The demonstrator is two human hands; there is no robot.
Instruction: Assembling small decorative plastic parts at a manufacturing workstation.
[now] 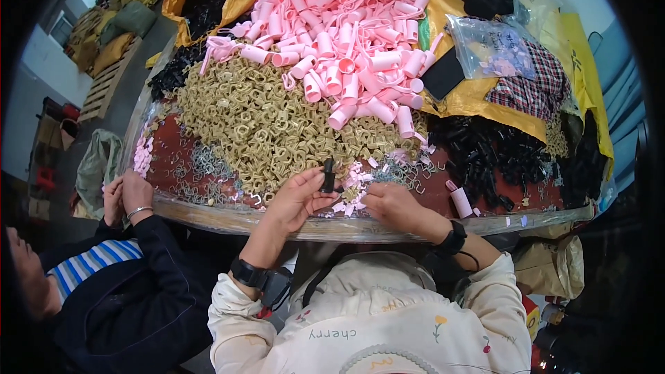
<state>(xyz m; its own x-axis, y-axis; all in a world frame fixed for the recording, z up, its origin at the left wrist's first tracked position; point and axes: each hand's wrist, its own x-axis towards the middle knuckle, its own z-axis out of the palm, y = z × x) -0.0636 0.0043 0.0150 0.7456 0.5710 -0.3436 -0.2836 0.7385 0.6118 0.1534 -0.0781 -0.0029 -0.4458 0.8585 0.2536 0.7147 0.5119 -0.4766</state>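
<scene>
My left hand (294,201) pinches a small black plastic part (328,176) upright between thumb and fingers, just above the table's near edge. To its right my right hand (396,205) is closed, fingertips together beside a scatter of small pink pieces (352,194); what it grips, if anything, is hidden. Beyond both hands lies a big heap of tan, ring-like plastic pieces (256,125). Grey metal hooks (402,174) are strewn near my right hand. A single pink cylinder (459,201) with a loop stands apart to the right.
Pink cylinders with straps (346,34) are piled at the back. Black parts (478,159) fill the right side. A dark phone (443,75), a clear bag (492,52) and checked cloth (533,86) lie behind them. At left, a co-worker's hands (128,195) are at the table edge.
</scene>
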